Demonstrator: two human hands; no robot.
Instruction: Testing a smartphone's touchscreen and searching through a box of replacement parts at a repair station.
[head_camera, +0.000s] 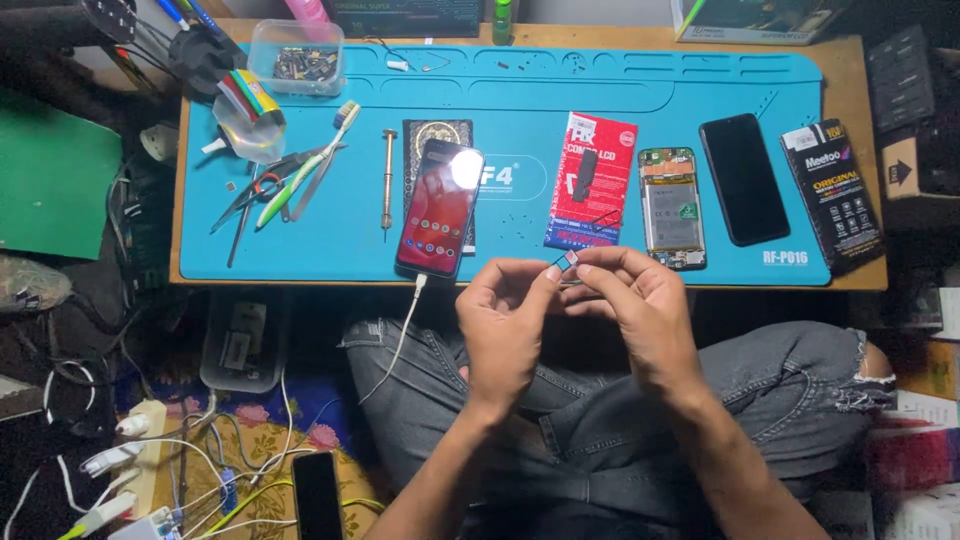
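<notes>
- Head view: both hands were raised together over the lap, just off the near edge of the blue work mat (640, 75).
- Left hand (505, 325) was curled, thumb and forefinger pinched on a tiny part (568, 262), reddish and pale blue; too small to tell what it was.
- Right hand (640, 310) was curled too, fingertips closed on the same part from the other side.
- Part sat between the two sets of fingertips, at the top of both hands, toward the mat. Both hands were equally near, both touching. Its long axis couldn't be made out.
- Beyond the fingertips on the mat: opened phone (672, 207) with battery exposed, long axis running away from the person, near the part.
- Red packet (591, 180) lay just left of the opened phone; black display panel (744, 178) just right of it.
- Lit phone (440, 207) with white cable (400, 340) lay well left of the hands, beside a screwdriver (388, 180).
- Tweezers and a toothbrush (305, 175) sat at the far left, well apart from the hands.
</notes>
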